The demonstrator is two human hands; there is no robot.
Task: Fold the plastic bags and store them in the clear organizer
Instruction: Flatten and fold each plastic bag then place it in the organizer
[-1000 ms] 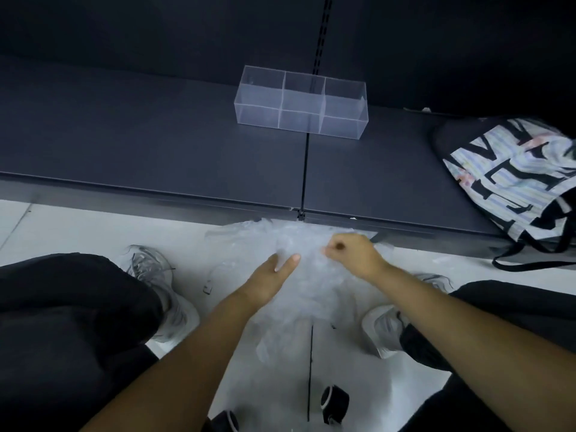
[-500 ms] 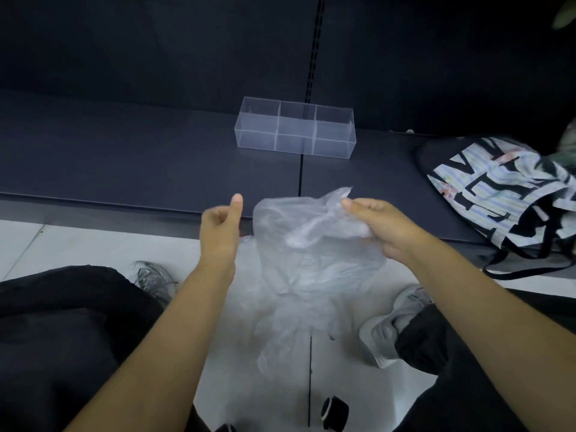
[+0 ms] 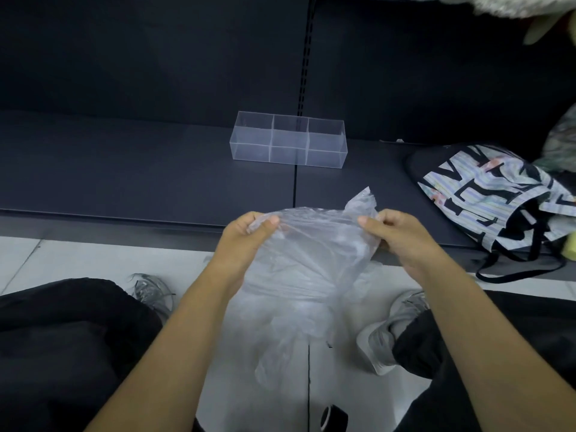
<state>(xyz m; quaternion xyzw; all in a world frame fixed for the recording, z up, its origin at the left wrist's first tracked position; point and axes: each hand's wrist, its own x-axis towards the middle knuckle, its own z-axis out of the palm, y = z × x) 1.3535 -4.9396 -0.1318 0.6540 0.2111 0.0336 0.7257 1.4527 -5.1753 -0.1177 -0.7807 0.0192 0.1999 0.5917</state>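
A crumpled clear plastic bag (image 3: 314, 244) hangs in the air over the front edge of the dark shelf. My left hand (image 3: 246, 241) pinches its upper left edge between thumb and fingers. My right hand (image 3: 396, 235) pinches its upper right edge, where a corner of plastic sticks up. More clear plastic (image 3: 290, 335) lies on the white floor below, between my feet. The clear organizer (image 3: 288, 140), with several empty compartments, stands farther back on the shelf, apart from both hands.
A black and white patterned drawstring bag (image 3: 495, 194) lies on the dark shelf (image 3: 124, 173) at the right. My grey shoes (image 3: 152, 291) (image 3: 392, 325) and black trousers flank the plastic on the floor. A small black object (image 3: 333, 417) lies near the bottom edge.
My hands left the pile on the floor and lifted one bag. The left hand, free half a second ago, now pinches the bag's left edge, and the bag is spread between both hands.
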